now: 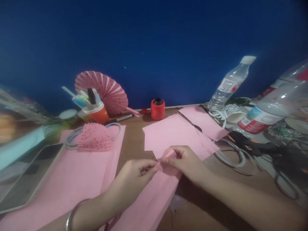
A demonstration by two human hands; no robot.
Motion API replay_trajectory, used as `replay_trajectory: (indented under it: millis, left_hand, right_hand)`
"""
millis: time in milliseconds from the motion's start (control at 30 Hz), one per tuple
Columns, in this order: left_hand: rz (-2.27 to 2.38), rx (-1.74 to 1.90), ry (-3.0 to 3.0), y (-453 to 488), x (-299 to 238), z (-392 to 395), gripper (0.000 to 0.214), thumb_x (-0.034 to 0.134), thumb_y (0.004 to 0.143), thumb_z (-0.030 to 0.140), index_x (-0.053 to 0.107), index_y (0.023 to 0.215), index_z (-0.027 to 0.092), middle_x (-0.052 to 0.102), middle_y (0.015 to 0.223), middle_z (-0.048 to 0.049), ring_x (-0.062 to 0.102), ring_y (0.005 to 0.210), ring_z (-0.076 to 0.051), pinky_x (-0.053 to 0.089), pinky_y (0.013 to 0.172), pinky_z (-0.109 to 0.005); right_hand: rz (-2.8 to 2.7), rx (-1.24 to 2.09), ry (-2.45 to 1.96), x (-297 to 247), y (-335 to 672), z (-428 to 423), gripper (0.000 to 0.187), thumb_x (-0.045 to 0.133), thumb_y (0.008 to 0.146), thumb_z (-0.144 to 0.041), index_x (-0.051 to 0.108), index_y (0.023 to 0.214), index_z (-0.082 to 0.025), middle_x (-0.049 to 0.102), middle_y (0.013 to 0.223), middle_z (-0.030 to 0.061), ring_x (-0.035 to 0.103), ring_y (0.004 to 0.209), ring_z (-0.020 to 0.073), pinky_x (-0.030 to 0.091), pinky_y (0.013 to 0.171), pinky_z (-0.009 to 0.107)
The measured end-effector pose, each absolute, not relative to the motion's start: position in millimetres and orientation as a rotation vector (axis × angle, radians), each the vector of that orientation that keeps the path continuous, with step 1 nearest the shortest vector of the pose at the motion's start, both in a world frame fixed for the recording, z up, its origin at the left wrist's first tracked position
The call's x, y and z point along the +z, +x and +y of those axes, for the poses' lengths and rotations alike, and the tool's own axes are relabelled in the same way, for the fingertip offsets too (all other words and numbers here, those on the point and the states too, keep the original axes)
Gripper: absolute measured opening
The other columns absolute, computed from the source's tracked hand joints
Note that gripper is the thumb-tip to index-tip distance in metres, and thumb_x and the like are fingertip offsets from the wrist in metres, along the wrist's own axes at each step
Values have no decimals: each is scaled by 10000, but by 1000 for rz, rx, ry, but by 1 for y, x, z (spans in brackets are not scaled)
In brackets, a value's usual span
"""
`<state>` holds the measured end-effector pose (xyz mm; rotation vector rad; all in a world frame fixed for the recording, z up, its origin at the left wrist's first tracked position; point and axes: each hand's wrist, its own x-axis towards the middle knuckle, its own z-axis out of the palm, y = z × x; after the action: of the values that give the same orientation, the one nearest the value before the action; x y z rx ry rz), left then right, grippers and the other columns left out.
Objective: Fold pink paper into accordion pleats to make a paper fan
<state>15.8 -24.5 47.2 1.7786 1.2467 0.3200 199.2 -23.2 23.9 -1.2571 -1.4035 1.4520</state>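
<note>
Between my two hands is a narrow folded strip of pink paper (168, 155), held at a slant. My left hand (138, 176) pinches its lower left end with thumb and fingertips. On the upper right end, my right hand (186, 162) is closed with the thumb on the near side. A long sheet of pink paper (149, 205) lies below the hands, running toward the front edge. Just beyond my fingers, several pink sheets (173, 133) overlap on the wooden table (131, 141).
A red thread spool (158, 109) stands near the blue wall. Leftward are a pleated pink fan (113, 93), a cup of pens (97, 114), a dotted pleated paper piece (95, 137), tape rolls and a phone (31, 176). Bottles (228, 85), a tape roll (231, 154) and black scissors (286, 179) crowd the right.
</note>
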Motion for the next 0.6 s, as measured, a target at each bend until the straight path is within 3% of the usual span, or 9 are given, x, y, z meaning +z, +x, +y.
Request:
replay_trajectory:
  millis: [300, 600]
  left_hand:
    - [1248, 295, 1787, 17, 51, -25, 308, 394, 803, 351, 644, 790, 171, 622, 709, 6, 515, 660, -135, 357, 551, -220]
    - [1237, 253, 1750, 14, 51, -23, 278, 410, 802, 329, 645, 828, 181, 642, 758, 7, 544, 700, -139, 380, 583, -228]
  right_hand:
    - [-1404, 1451, -1244, 25, 200, -22, 75, 591, 700, -200, 660, 690, -173, 637, 695, -3, 546, 660, 127, 404, 603, 209]
    - [-1314, 1516, -1127, 24, 204, -24, 320, 426, 841, -346, 682, 786, -162, 653, 702, 22, 580, 695, 155, 425, 653, 249]
